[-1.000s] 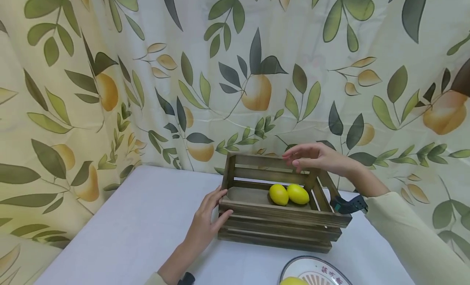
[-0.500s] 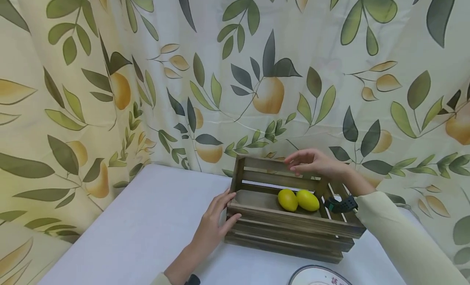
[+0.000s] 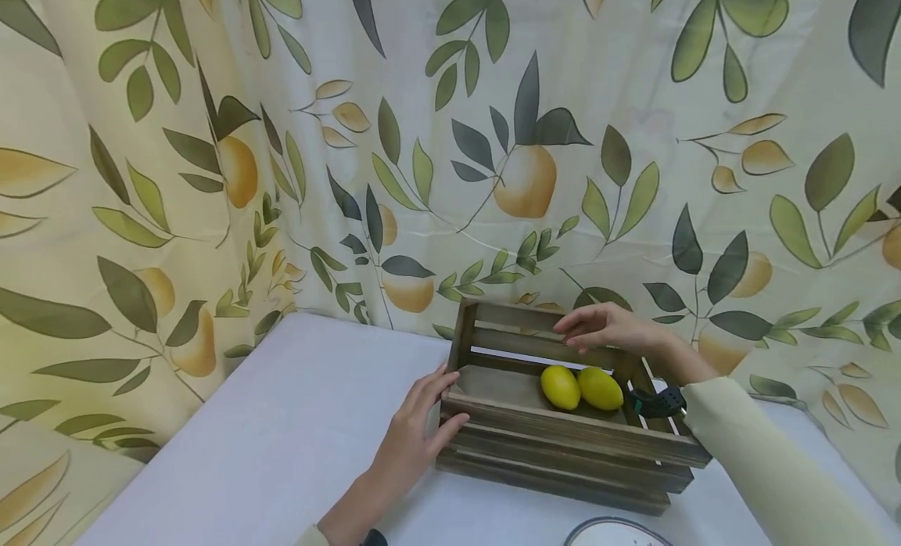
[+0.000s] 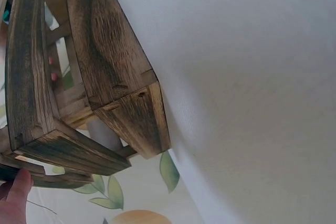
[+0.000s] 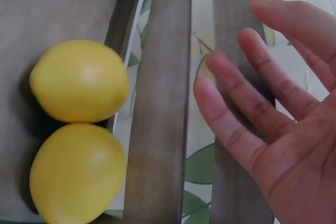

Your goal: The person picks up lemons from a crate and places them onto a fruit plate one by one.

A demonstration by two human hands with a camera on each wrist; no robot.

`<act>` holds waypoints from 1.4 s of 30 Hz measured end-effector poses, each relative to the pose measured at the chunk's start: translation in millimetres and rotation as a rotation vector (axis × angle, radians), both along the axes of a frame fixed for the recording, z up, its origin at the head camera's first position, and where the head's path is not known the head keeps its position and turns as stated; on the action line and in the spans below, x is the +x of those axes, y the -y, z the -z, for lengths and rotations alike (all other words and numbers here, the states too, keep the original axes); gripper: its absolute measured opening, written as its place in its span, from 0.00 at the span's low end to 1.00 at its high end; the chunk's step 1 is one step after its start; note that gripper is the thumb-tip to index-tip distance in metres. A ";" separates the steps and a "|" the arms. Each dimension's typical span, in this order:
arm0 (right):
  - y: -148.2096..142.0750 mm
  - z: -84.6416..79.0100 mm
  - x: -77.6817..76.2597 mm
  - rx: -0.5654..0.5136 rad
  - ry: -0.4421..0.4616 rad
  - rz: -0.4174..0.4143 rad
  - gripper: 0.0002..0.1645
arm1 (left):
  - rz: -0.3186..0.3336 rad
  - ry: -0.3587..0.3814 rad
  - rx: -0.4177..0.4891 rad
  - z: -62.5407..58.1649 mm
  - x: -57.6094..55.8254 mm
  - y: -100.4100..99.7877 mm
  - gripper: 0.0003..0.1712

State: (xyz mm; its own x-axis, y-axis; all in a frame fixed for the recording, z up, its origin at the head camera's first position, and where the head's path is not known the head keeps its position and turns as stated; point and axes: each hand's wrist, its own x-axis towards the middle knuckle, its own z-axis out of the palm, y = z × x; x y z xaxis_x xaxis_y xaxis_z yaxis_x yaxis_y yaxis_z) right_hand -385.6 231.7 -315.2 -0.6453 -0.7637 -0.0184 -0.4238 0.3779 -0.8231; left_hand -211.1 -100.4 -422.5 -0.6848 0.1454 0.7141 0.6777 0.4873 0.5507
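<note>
A dark brown slatted wooden crate (image 3: pixel 577 421) stands on the white tabletop. Two yellow lemons, one (image 3: pixel 561 387) on the left and another (image 3: pixel 600 389) on the right, lie side by side on its floor, towards the right end. My left hand (image 3: pixel 408 432) touches the crate's left end, fingertips at the top rim and thumb against the front slat; one of its fingers shows at the crate's corner in the left wrist view. Above the crate's back right part, my right hand (image 3: pixel 605 328) hovers with relaxed, spread fingers and nothing in them. In the right wrist view its fingers are apart from both lemons.
A white plate (image 3: pixel 615 533) with a dark rim is partly in view at the bottom edge, in front of the crate. Behind the crate hangs a leaf-and-fruit patterned curtain (image 3: pixel 352 202). White tabletop (image 3: pixel 281 436) stretches out left of the crate.
The head view has shifted, so the crate appears further right and lower, and the plate's lemon has left the frame. My right hand has come slightly lower over the crate; my left stays at its end.
</note>
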 end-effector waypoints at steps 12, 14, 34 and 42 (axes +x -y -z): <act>12.1 8.7 5.9 0.243 0.050 -0.022 0.26 | -0.002 -0.061 -0.005 -1.5 -2.6 1.3 0.33; 12.2 12.1 7.4 0.256 0.056 -0.050 0.26 | 0.000 -0.066 -0.006 -0.7 -2.8 0.9 0.33; 31.0 27.2 23.5 0.563 -0.064 -0.138 0.22 | -0.006 -0.093 -0.009 3.5 -3.8 -1.8 0.34; 32.2 30.2 24.2 0.593 -0.057 -0.137 0.23 | 0.000 -0.085 -0.004 2.2 -3.0 -1.8 0.33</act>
State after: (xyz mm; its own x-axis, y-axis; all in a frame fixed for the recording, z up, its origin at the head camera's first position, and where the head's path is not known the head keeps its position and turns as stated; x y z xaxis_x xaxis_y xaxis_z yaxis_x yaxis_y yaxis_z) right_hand -361.4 199.5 -345.4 -0.5547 -0.7097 -0.4342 -0.5382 0.7041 -0.4633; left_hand -214.1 -98.6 -424.7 -0.6217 0.1479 0.7692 0.7219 0.4893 0.4894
